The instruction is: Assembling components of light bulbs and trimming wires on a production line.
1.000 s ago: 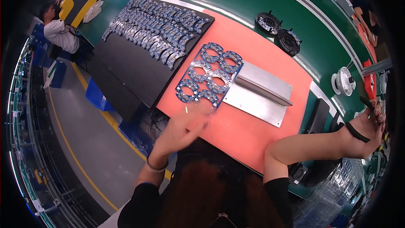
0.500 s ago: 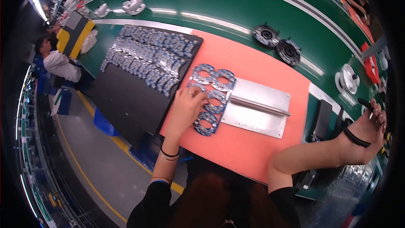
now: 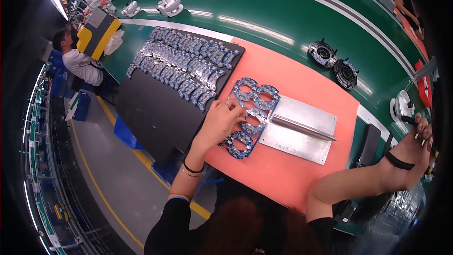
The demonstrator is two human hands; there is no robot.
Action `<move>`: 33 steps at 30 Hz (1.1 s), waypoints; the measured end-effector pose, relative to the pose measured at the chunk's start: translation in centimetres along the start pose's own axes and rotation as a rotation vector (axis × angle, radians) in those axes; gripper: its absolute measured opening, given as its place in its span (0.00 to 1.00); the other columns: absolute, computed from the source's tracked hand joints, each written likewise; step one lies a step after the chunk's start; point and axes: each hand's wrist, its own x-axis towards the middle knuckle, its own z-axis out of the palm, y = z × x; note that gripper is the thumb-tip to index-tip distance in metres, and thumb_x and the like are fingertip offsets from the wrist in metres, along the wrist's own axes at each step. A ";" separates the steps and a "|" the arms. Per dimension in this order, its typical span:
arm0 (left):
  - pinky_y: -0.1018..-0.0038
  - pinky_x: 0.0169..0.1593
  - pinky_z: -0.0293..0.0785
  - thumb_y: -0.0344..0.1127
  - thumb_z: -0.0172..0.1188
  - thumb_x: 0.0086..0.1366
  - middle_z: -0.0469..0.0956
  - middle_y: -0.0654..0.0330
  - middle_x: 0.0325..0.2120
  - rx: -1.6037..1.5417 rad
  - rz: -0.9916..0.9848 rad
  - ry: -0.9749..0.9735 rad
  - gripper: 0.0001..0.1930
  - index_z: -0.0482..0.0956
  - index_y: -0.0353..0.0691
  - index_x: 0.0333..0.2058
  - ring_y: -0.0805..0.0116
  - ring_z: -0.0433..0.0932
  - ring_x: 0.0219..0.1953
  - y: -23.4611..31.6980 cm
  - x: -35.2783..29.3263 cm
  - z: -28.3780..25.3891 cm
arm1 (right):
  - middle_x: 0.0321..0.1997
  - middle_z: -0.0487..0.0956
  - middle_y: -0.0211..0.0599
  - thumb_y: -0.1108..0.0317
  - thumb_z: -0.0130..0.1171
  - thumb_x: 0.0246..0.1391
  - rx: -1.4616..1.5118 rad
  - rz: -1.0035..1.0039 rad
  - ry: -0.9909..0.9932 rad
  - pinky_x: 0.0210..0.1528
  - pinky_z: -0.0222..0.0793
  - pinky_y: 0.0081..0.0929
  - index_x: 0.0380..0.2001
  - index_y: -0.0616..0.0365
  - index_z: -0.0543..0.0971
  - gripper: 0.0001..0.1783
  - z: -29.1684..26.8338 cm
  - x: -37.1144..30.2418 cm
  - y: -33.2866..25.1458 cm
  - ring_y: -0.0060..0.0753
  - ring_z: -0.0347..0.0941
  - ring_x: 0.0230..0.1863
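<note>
A panel of several blue ring-shaped circuit boards point(image 3: 265, 95) lies on the orange-pink mat, against the left end of a silver metal plate point(image 3: 295, 145) that carries a raised metal bar point(image 3: 304, 127). My left hand point(image 3: 221, 122) is at the panel's left side, its fingertips pinched together on it and hiding some of the boards. Far off to the right, my right hand point(image 3: 409, 147) is raised with curled fingers. It grips a tool with black curved handles point(image 3: 400, 157); its working end is hard to see.
Rows of blue circuit boards point(image 3: 177, 61) cover the upper part of a black board point(image 3: 155, 113) at left. Two round black parts point(image 3: 346, 73) sit on the green bench beyond the mat point(image 3: 278, 186). White housings point(image 3: 170, 5) stand farther back. A person point(image 3: 81, 66) sits at far left.
The whole view has shifted, so the bench appears farther right and slightly lower. My left hand stays pinched at the panel, and my right hand remains raised at the right.
</note>
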 end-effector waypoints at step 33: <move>0.63 0.46 0.73 0.22 0.63 0.57 0.78 0.54 0.35 -0.114 0.146 -0.097 0.08 0.75 0.35 0.34 0.50 0.77 0.42 -0.4 1.7 -0.8 | 0.37 0.66 0.41 0.72 0.46 0.58 -0.268 0.036 -0.092 0.60 0.59 0.42 0.47 0.71 0.68 0.16 4.3 -0.1 0.5 0.38 0.63 0.44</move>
